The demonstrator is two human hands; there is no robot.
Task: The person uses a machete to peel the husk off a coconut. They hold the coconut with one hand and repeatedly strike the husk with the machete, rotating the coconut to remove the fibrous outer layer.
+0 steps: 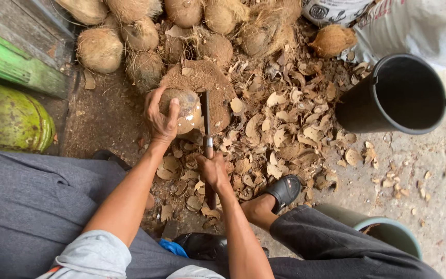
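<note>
left hand [160, 118] wrapped over a coconut [184, 108] resting on a husk-covered block [207, 85] | right hand [212, 169] closed around a knife [207, 121], blade just right of the coconut | shell chips [280, 129], black bucket [398, 93], piled coconuts [130, 31] around | handle hidden in fist

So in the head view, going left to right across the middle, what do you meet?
Green drum → left hand on a coconut → knife held by the right hand → shell chips → black bucket.
</note>
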